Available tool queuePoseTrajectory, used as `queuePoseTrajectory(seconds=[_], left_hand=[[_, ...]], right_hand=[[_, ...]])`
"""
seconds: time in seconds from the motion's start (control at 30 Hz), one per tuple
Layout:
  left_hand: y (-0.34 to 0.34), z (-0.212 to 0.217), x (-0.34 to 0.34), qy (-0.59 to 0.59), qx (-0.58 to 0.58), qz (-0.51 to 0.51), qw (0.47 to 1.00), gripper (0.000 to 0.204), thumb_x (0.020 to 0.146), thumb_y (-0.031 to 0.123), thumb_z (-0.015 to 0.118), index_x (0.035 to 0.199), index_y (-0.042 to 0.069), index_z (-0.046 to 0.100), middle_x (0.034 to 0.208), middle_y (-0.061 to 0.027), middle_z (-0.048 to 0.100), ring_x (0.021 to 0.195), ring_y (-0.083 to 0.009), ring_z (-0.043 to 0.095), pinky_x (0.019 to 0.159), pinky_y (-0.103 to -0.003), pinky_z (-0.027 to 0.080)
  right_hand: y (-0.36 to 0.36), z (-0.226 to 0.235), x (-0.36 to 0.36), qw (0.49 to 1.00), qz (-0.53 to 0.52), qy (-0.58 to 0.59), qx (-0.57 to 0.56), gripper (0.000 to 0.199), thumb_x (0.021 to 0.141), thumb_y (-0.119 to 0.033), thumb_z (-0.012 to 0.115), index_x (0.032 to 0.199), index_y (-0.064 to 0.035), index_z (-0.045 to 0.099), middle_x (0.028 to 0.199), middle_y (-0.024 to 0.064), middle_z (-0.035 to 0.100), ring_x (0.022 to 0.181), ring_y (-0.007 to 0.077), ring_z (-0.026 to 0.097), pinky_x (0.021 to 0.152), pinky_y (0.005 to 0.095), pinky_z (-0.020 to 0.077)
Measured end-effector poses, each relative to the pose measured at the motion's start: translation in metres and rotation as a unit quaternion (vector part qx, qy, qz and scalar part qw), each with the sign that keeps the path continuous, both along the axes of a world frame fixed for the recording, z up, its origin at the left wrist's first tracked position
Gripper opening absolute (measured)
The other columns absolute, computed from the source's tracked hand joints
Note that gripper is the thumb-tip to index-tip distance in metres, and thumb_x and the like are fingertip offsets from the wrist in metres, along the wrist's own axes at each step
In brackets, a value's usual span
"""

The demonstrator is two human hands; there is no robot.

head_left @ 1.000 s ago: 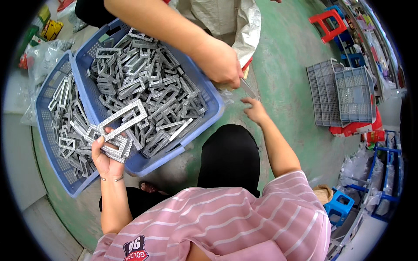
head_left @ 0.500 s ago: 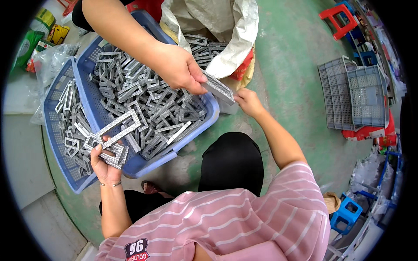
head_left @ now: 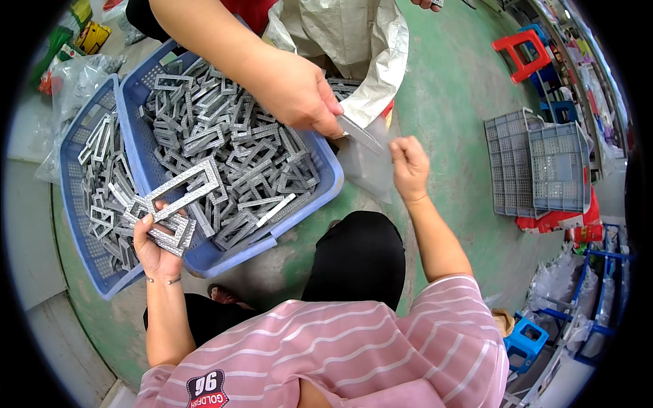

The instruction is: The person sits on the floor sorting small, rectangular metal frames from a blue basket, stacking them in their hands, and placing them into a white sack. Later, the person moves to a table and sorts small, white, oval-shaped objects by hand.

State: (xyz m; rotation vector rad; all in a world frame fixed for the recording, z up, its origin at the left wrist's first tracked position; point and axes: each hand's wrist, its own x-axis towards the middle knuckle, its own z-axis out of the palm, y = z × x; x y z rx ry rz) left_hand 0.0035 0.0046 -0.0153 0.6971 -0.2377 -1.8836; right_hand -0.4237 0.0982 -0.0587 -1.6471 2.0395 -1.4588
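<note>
My left hand (head_left: 158, 248) is closed round several grey patterned rectangular frames (head_left: 183, 192), held over the front edge of the blue baskets. A clear plastic bag (head_left: 365, 170) hangs from my right hand (head_left: 410, 166), whose fingers are pinched on its side. From the far side reaches a co-worker's hand (head_left: 303, 98), gripping a grey frame piece (head_left: 362, 134) edge-on at the bag's mouth. Below that arm, a blue basket (head_left: 332, 166) is heaped with loose frames. A second blue basket (head_left: 73, 197) to its left holds more of them.
Behind the large basket stands a white woven sack (head_left: 357, 41) with more frames inside. Grey crates (head_left: 559, 166), a red stool (head_left: 521, 54) and a blue stool (head_left: 525, 343) are at the right. Another person's fingers (head_left: 426, 4) show at the top edge.
My right hand has moved right and slightly down, and more of the plastic bag shows. The co-worker's hand has moved right with its frame, now at the bag. My left hand keeps its frames.
</note>
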Motion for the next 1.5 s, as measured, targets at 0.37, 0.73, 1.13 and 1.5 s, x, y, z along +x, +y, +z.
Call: queuePoseTrajectory(seconds=[0.37,0.73,1.13,1.5], left_hand=[[-0.001,-0.006,0.008,-0.007,0.023,0.013,1.000,0.028,0.076,0.005,0.055,0.103,0.000,0.050,0.093,-0.0116,0.059,0.089,-0.0237,0.058,0.086,-0.045,0.047],[0.000,-0.007,0.001,-0.040,0.032,0.021,0.998,0.027,0.075,0.007,0.056,0.100,-0.002,0.051,0.092,-0.0106,0.059,0.087,-0.0253,0.058,0.086,-0.044,0.048],[-0.001,-0.007,-0.003,-0.059,0.025,0.007,0.998,0.025,0.076,0.007,0.055,0.099,-0.003,0.052,0.090,-0.0113,0.059,0.085,-0.0245,0.058,0.085,-0.044,0.047],[-0.002,-0.007,-0.001,-0.038,0.045,0.011,0.998,0.025,0.075,0.006,0.056,0.098,-0.003,0.052,0.090,-0.0113,0.060,0.086,-0.0246,0.058,0.086,-0.044,0.047]], right_hand=[[-0.018,-0.079,0.020,0.905,0.016,0.003,0.425,0.064,0.071,-0.042,0.066,0.114,0.0022,0.048,0.117,0.0248,0.049,0.098,0.0325,0.055,0.080,0.0352,0.0464],[-0.030,-0.117,0.005,0.852,-0.075,-0.390,0.342,0.011,0.084,-0.010,0.052,0.081,-0.0003,0.058,0.076,0.0088,0.062,0.063,0.0143,0.058,0.050,0.0301,0.0469],[-0.022,-0.074,0.019,0.849,0.033,-0.376,0.369,0.022,0.079,-0.013,0.060,0.095,0.0012,0.056,0.097,0.0107,0.058,0.085,0.0198,0.057,0.071,0.0324,0.0475],[-0.023,-0.100,-0.011,0.871,-0.112,-0.058,0.474,0.034,0.069,-0.026,0.069,0.084,0.0012,0.057,0.087,0.0185,0.061,0.080,0.0302,0.060,0.070,0.0392,0.0476]])
